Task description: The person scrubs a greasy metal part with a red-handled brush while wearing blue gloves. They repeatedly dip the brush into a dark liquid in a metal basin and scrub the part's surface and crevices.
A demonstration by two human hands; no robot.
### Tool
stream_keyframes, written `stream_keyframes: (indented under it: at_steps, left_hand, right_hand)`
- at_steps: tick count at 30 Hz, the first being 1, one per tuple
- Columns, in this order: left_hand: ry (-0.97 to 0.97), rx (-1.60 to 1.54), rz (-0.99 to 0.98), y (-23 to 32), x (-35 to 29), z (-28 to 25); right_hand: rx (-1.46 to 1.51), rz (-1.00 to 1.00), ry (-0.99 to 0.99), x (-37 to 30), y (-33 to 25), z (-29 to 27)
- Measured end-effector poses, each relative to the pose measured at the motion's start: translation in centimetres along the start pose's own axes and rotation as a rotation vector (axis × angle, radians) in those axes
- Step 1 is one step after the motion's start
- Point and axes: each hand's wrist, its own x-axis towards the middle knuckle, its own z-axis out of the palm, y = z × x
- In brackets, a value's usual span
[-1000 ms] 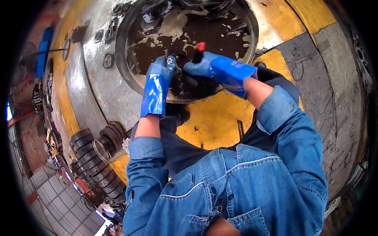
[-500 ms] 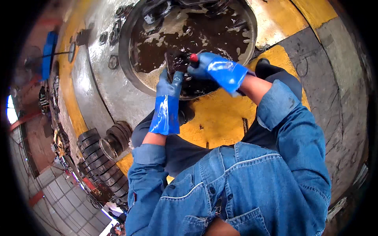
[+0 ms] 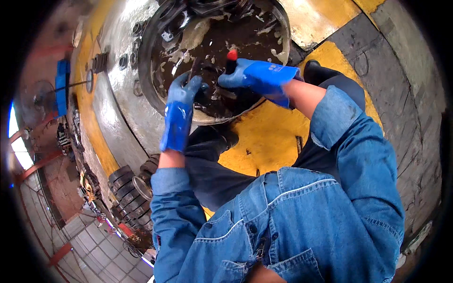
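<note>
A wide round metal basin [image 3: 144, 61] holds dark brown liquid with pale foam. Over its near side my left hand [image 3: 183, 88], in a blue rubber glove, is closed around a dark, wet-looking part [image 3: 194, 67]; its exact kind is blurred against the liquid. To the right, my right hand [image 3: 238, 75], gloved the same way, grips a black handle with a red end [image 3: 232, 55]. The red end points up and away from me. The tool's other end is hidden under the glove or lost in the dark, so its kind does not show.
Larger dark metal parts [image 3: 207, 6] lie at the basin's far side. Several small rings and nuts [image 3: 123, 61] sit on the silver surface to its left. Stacked dark rings [image 3: 130, 195] stand lower left. My dark shoe [image 3: 315, 69] rests on yellow floor beside the basin.
My hands have moved a little apart, the left one shifting left with the dark part. The red-ended handle now stands more upright. The whole view has shifted slightly.
</note>
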Motion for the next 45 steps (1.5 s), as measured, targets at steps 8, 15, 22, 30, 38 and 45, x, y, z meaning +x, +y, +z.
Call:
stream_keyframes:
  at_steps: [8, 15, 22, 30, 38, 45]
  left_hand:
    - [-0.231, 0.147, -0.257, 5.8, 2.8, 0.6]
    - [-0.405, 0.501, -0.180, 6.9, 4.2, 1.6]
    - [-0.391, 0.579, -0.031, 3.8, 4.6, 1.7]
    - [-0.227, 0.176, -0.076, 0.5, 0.8, 2.1]
    - [0.394, 0.645, 0.355, -4.6, -7.1, 8.2]
    - [0.267, 0.198, 0.301, -5.4, -4.0, 6.7]
  right_hand:
    - [-0.653, -0.251, 0.286, 0.3, 0.3, 1.1]
    - [0.548, -0.187, -0.072, -2.3, 1.6, -0.3]
    - [-0.375, -0.060, -0.040, -0.5, -0.4, 1.2]
    - [-0.434, -0.031, 0.061, -0.6, 0.9, 1.4]
    - [0.505, -0.178, -0.165, -2.9, 3.3, -0.7]
    - [-0.330, -0.030, 0.033, 0.5, 2.0, 0.8]
